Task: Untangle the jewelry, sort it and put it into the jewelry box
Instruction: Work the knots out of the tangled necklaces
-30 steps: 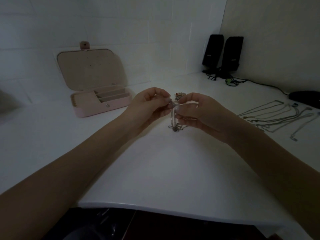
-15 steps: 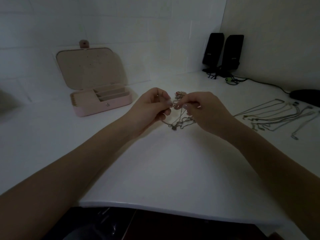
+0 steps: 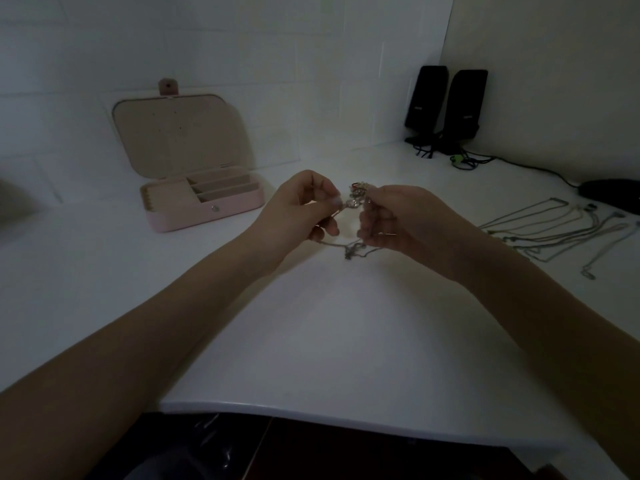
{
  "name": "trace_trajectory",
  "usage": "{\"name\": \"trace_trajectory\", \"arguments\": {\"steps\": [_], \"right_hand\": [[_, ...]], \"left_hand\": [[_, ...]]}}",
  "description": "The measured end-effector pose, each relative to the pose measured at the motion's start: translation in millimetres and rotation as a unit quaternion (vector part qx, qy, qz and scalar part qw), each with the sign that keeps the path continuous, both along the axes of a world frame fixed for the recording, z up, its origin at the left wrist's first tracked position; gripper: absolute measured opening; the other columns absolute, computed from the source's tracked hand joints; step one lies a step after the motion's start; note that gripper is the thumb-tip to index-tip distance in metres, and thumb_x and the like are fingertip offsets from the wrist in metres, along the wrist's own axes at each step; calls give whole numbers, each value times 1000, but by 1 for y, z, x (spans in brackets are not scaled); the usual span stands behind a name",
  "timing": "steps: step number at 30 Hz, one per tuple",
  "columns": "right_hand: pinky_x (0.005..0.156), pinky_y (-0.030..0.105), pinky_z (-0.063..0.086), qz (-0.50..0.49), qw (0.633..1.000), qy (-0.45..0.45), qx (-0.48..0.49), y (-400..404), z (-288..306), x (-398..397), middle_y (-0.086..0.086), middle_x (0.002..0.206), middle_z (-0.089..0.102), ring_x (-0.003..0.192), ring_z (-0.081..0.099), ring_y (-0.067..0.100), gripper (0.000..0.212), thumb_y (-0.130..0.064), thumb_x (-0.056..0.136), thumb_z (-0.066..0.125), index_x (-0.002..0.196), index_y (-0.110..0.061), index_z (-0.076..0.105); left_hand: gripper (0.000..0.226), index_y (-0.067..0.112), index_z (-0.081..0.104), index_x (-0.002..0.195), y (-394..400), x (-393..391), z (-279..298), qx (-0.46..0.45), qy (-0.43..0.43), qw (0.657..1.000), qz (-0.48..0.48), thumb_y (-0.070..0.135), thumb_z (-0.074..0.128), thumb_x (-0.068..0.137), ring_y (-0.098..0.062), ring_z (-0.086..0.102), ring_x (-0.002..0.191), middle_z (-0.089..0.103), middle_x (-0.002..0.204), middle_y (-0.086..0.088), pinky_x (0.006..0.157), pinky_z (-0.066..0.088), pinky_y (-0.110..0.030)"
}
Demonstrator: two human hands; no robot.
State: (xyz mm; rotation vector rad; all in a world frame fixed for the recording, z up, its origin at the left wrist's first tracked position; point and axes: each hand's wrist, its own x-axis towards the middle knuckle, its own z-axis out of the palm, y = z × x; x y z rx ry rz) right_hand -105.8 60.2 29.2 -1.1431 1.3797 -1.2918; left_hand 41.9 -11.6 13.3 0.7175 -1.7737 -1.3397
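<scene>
- Head-cam view, dim light, looking down at a white counter (image 3: 311,341) w/ two bare forearms reaching in.
- Left hand (image 3: 301,206) has thumb & fingers curled, pinching one end of a tangled clump of chains (image 3: 353,202), held just above the counter.
- Right hand (image 3: 398,216) likewise curled, pinching the other side of the clump; loose strands droop below both hands & touch the surface.
- Change vs. a sec ago: hands sat nearly fingertip to fingertip, strands hanging in a tight loop; now a small gap shows between them & the clump is stretched out sideways.
- Reads as a pull-apart attempt; knot looks unresolved, so the untangle step is prob. still in hand.
- Small heap of more jewelry (image 3: 360,187) lies just behind the hands; details too dark to tell.
- Pink jewelry box (image 3: 204,209) sits open at far left, lid up against the wall; compartments appear empty, though it's dim.
- Several straightened necklaces (image 3: 554,230) lie side by side at right, well apart from the box: sorted, not yet stored.
- Two black speakers (image 3: 446,102) stand in the far corner.
</scene>
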Motion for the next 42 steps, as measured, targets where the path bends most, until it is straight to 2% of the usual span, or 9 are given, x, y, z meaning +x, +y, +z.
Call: {"name": "trace_trajectory", "arguments": {"steps": [8, 16, 23, 30, 32, 34, 36, 39, 42], "right_hand": [[57, 21, 44, -30, 988, 138, -60, 2, -1, -8, -4, 61, 50, 55, 47, 8, 27, -32, 92, 59, 73, -14, 64], [51, 22, 42, -29, 999, -4, -25, 3, 7, -12, -2, 47, 40, 48, 44, 15, 46, -42, 94, 51, 58, -17, 40], [58, 19, 38, -101, 960, 239, -103, 1, 4, -17, -1, 51, 46, 50, 41, 9, 41, -42, 87, 61, 57, -14, 57], [54, 7, 36, -111, 944, 269, -158, 0, 1, -14, 21, 79, 68, 56, 54, -2, 37, -12, 85, 67, 64, -17, 36], [62, 9, 45, -94, 964, 182, -169, 1, 3, -16, 17, 75, 70, 59, 63, -1, 39, -2, 88, 60, 66, -16, 31], [73, 30, 57, -68, 983, 33, -165, 2, 4, -17, 10, 66, 64, 58, 65, 13, 33, 2, 92, 53, 70, -14, 34], [61, 36, 59, -57, 987, -18, -148, 4, 4, -17, 12, 70, 55, 51, 56, 15, 26, 2, 95, 48, 76, -12, 37], [47, 27, 46, -82, 981, 107, -141, 1, 2, -18, 14, 77, 52, 51, 43, 14, 21, 0, 93, 50, 80, -14, 42], [51, 22, 35, -97, 950, 238, -178, -2, 0, -22, -7, 64, 60, 52, 43, 11, 21, -5, 87, 59, 77, -19, 48]], "left_hand": [[7, 13, 68, 88, 1, 1, 5, -106, -99, 989, 15, 15, 62, 88, -3, 56, 55, 66, 72, 0, 56, 42, -12], [19, 18, 65, 78, -10, 7, 4, -176, -73, 976, 102, 23, 55, 94, -9, 45, 42, 53, 51, 9, 44, 37, -21], [27, 10, 60, 94, -2, 15, 8, -486, -119, 827, 257, 30, 43, 99, -21, 52, 57, 55, 67, 2, 54, 45, -40], [27, 16, 63, 87, -5, 17, 9, -475, -152, 829, 253, 38, 49, 95, -17, 52, 53, 54, 59, 5, 53, 46, -35], [30, 21, 64, 79, -6, 16, 9, -469, -190, 837, 209, 47, 51, 88, -8, 46, 48, 45, 49, 11, 53, 43, -30], [32, 28, 62, 76, -9, 17, 10, -464, -224, 841, 167, 57, 51, 81, 1, 42, 48, 40, 47, 12, 54, 40, -28], [30, 30, 63, 80, -12, 18, 9, -458, -256, 839, 143, 60, 58, 78, 1, 42, 52, 40, 51, 13, 55, 40, -29], [23, 31, 69, 84, -15, 22, 9, -451, -308, 825, 145, 53, 67, 76, 0, 39, 53, 39, 56, 14, 52, 31, -25], [25, 30, 72, 84, -20, 26, 12, -454, -351, 801, 169, 53, 66, 77, -6, 38, 56, 38, 60, 16, 54, 24, -27]]}}
